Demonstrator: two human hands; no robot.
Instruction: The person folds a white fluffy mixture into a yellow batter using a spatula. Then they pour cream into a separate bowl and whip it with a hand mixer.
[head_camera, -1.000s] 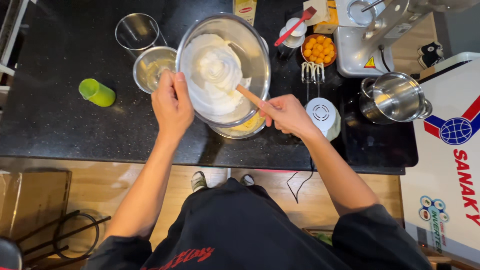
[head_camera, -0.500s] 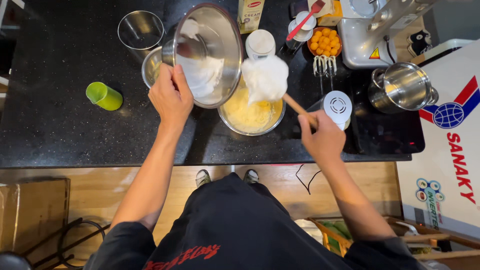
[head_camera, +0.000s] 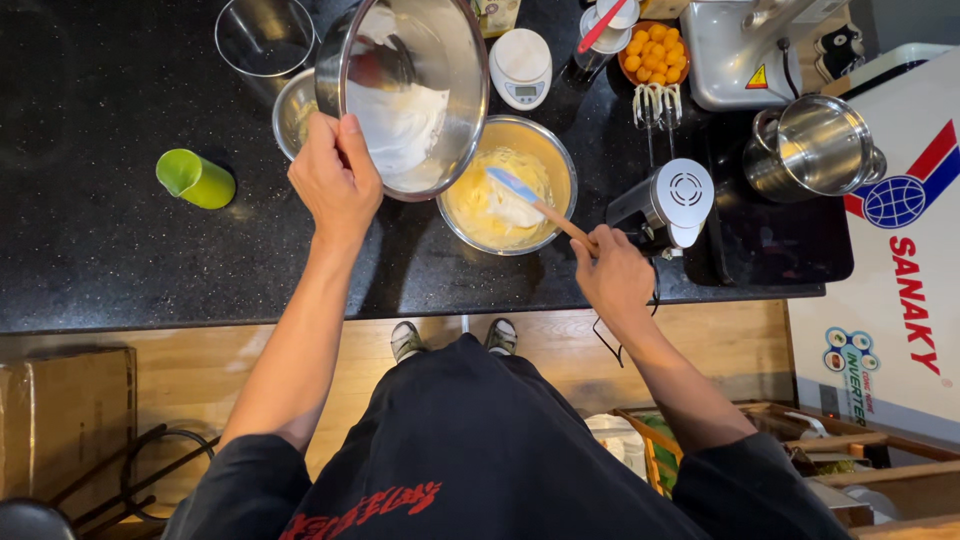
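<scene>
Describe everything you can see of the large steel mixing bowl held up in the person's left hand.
The large steel mixing bowl is round, shiny and thin-walled, with a rolled rim. It is tilted steeply, its mouth facing the camera, raised above the black speckled countertop. White whipped foam clings to the lower inside; the upper inside is bare and reflective. The left hand grips its lower rim, thumb inside. Its edge overlaps a smaller steel bowl of yellow batter in view; whether they touch is unclear.
</scene>
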